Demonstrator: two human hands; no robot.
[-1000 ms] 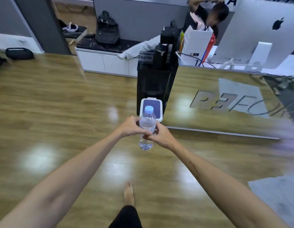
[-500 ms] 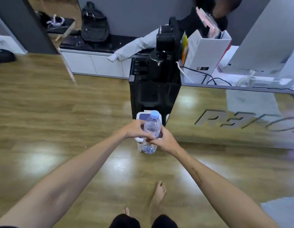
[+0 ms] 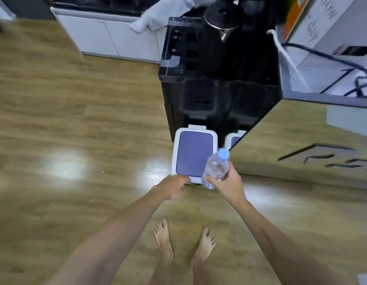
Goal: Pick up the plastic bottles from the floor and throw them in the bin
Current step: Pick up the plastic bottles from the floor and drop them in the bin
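A clear plastic bottle [image 3: 215,169] with a light blue cap is held in my right hand [image 3: 226,185], tilted a little, just above the front right corner of the bin. The bin [image 3: 194,154] is small and white with a purple lid, and the lid is closed. It stands on the wooden floor against a black cabinet. My left hand [image 3: 174,186] holds nothing and its fingertips reach the front edge of the bin's lid.
A black cabinet [image 3: 217,95] with a kettle on top stands right behind the bin. A mirrored counter front [image 3: 302,145] runs along the right. White low cabinets [image 3: 108,36] line the back wall. My bare feet [image 3: 184,241] stand on the wooden floor just before the bin.
I have stepped up to the bin. My left hand has let go of the bottle and dropped to the lid's front edge; my right hand alone now holds the bottle.
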